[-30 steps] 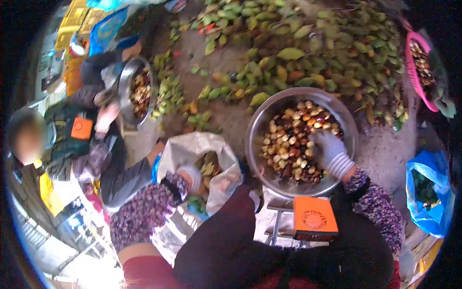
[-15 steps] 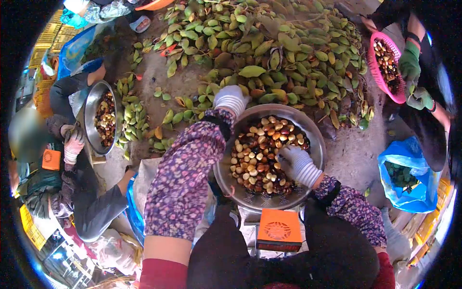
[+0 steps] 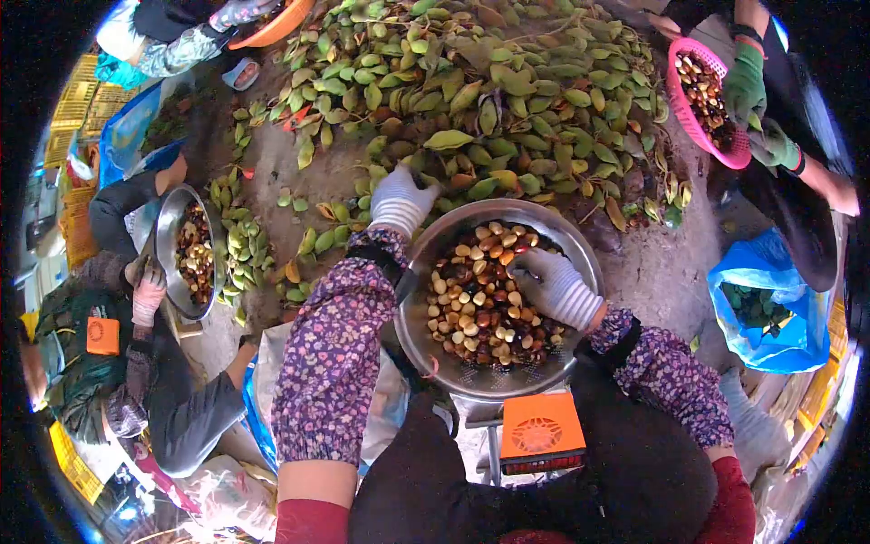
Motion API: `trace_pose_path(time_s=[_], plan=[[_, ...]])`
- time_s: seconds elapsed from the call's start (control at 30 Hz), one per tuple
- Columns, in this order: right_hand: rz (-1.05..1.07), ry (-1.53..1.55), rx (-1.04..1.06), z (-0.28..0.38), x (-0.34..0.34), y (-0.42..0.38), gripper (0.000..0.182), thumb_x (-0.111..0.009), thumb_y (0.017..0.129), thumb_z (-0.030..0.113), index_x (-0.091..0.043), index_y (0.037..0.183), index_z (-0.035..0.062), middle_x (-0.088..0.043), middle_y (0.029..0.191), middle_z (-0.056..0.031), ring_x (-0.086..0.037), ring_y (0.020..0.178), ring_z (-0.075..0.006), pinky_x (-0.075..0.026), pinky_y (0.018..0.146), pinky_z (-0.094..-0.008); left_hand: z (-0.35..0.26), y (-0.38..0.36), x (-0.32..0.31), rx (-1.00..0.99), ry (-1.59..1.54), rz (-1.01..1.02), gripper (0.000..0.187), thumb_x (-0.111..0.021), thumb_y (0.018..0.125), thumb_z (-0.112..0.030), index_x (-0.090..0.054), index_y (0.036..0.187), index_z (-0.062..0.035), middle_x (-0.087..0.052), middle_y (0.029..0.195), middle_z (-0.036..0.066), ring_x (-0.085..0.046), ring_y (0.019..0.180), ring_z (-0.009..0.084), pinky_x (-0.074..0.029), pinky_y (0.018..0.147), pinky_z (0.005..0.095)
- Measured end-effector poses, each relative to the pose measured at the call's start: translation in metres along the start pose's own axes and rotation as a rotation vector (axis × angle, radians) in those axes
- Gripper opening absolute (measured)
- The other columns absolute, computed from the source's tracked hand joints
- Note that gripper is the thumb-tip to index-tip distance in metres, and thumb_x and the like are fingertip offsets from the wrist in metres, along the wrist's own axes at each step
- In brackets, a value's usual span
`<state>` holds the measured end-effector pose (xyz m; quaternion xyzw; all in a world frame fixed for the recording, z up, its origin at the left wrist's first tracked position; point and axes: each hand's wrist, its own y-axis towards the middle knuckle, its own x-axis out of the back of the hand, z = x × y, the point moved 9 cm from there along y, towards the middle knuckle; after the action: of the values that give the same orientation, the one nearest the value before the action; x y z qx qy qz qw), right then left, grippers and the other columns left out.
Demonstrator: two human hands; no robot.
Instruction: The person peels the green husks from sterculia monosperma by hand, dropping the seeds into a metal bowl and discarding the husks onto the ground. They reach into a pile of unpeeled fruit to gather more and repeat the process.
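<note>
Reaches farther left than a moment ago with the left hand (image 3: 401,201), thumb apart, beside the pods (image 3: 515,81); curls the right hand (image 3: 555,288) over nuts (image 3: 465,321) in the bowl (image 3: 412,299). Cannot tell if gripping anything. Apparently picking pods; next, needs a pinch.

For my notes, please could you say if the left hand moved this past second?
Yes, the left hand moved forward from the sack toward the green pile.

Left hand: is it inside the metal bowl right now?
No, the left hand is outside the metal bowl, at the near edge of the pile of green pods.
</note>
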<state>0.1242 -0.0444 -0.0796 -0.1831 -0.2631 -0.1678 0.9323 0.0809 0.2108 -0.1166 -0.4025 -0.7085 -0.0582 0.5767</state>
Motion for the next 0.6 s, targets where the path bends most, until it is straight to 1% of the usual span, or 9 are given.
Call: trace_pose_path(time_s=[0.1, 0.23, 0.3, 0.37, 0.43, 0.47, 0.5, 0.57, 0.6], plan=[[0.066, -0.001, -0.090, 0.001, -0.003, -0.002, 0.020, -0.059, 0.081, 0.019, -0.059, 0.091, 0.0019, -0.059, 0.082, -0.0208, -0.058, 0.079, -0.0395, -0.046, 0.071, -0.0440, -0.011, 0.002, -0.005, 0.121, 0.143, 0.114, 0.051, -0.067, 0.073, -0.039, -0.056, 0.104, 0.0004, -0.064, 0.096, 0.021, -0.061, 0.095, 0.0323, -0.049, 0.081, 0.0395], [0.069, 0.039, -0.081, -0.012, -0.007, -0.009, 0.021, -0.059, 0.081, 0.020, -0.058, 0.091, 0.0014, -0.059, 0.083, -0.0218, -0.057, 0.080, -0.0401, -0.046, 0.071, -0.0445, -0.036, 0.003, -0.008, -0.081, 0.288, 0.028, 0.046, -0.068, 0.075, -0.031, -0.052, 0.106, -0.0013, -0.058, 0.106, 0.019, -0.060, 0.093, 0.0343, -0.050, 0.079, 0.0411], [0.084, 0.033, -0.102, -0.015, -0.008, -0.011, 0.021, -0.059, 0.081, 0.019, -0.058, 0.093, 0.0013, -0.060, 0.086, -0.0221, -0.058, 0.081, -0.0397, -0.046, 0.071, -0.0439, -0.044, 0.002, -0.020, -0.337, 0.369, 0.042, 0.041, -0.068, 0.074, -0.027, -0.054, 0.105, -0.0036, -0.055, 0.107, 0.019, -0.059, 0.093, 0.0355, -0.050, 0.077, 0.0420], [0.091, 0.026, -0.114, -0.016, -0.005, -0.008, 0.022, -0.060, 0.080, 0.017, -0.059, 0.094, 0.0013, -0.060, 0.088, -0.0223, -0.058, 0.083, -0.0392, -0.047, 0.072, -0.0433, -0.033, 0.006, -0.029, -0.376, 0.365, 0.054, 0.040, -0.067, 0.073, -0.026, -0.055, 0.105, -0.0061, -0.056, 0.105, 0.020, -0.058, 0.094, 0.0358, -0.049, 0.079, 0.0425], [0.046, 0.061, -0.089, -0.010, 0.003, -0.005, 0.023, -0.059, 0.080, 0.015, -0.059, 0.099, 0.0011, -0.060, 0.093, -0.0222, -0.058, 0.089, -0.0377, -0.047, 0.077, -0.0404, -0.021, 0.007, -0.022, -0.337, 0.227, 0.024, 0.039, -0.065, 0.075, -0.027, -0.056, 0.105, -0.0041, -0.056, 0.106, 0.020, -0.058, 0.093, 0.0364, -0.047, 0.082, 0.0427], [0.043, 0.064, -0.089, -0.007, 0.007, -0.002, 0.023, -0.059, 0.080, 0.015, -0.059, 0.099, 0.0011, -0.060, 0.093, -0.0222, -0.058, 0.089, -0.0377, -0.047, 0.077, -0.0404, -0.014, 0.007, -0.006, -0.306, 0.105, -0.121, 0.038, -0.063, 0.077, -0.030, -0.058, 0.102, -0.0015, -0.058, 0.103, 0.021, -0.058, 0.093, 0.0367, -0.046, 0.084, 0.0421], [-0.040, 0.066, -0.048, -0.001, 0.019, 0.000, 0.024, -0.059, 0.081, 0.014, -0.059, 0.101, 0.0007, -0.061, 0.095, -0.0213, -0.058, 0.091, -0.0363, -0.046, 0.080, -0.0390, 0.006, 0.013, 0.000, -0.176, -0.118, -0.116, 0.036, -0.059, 0.080, -0.031, -0.061, 0.099, -0.0003, -0.060, 0.099, 0.022, -0.058, 0.092, 0.0375, -0.047, 0.082, 0.0402], [-0.125, 0.075, -0.007, 0.017, 0.037, 0.007, 0.026, -0.058, 0.081, 0.014, -0.058, 0.103, 0.0003, -0.061, 0.096, -0.0204, -0.058, 0.094, -0.0348, -0.046, 0.082, -0.0377, 0.001, -0.016, 0.035, -0.110, -0.413, -0.201, 0.031, -0.054, 0.085, -0.027, -0.062, 0.098, 0.0003, -0.064, 0.092, 0.019, -0.061, 0.085, 0.0311, -0.048, 0.076, 0.0349], [-0.192, 0.204, 0.005, 0.030, 0.048, 0.012, 0.026, -0.058, 0.082, 0.013, -0.058, 0.105, 0.0000, -0.062, 0.097, -0.0199, -0.058, 0.094, -0.0330, -0.045, 0.084, -0.0369, -0.010, -0.035, 0.042, -0.113, -0.408, -0.201, 0.031, -0.054, 0.085, -0.027, -0.062, 0.098, 0.0003, -0.064, 0.092, 0.019, -0.061, 0.085, 0.0311, -0.048, 0.076, 0.0349]])
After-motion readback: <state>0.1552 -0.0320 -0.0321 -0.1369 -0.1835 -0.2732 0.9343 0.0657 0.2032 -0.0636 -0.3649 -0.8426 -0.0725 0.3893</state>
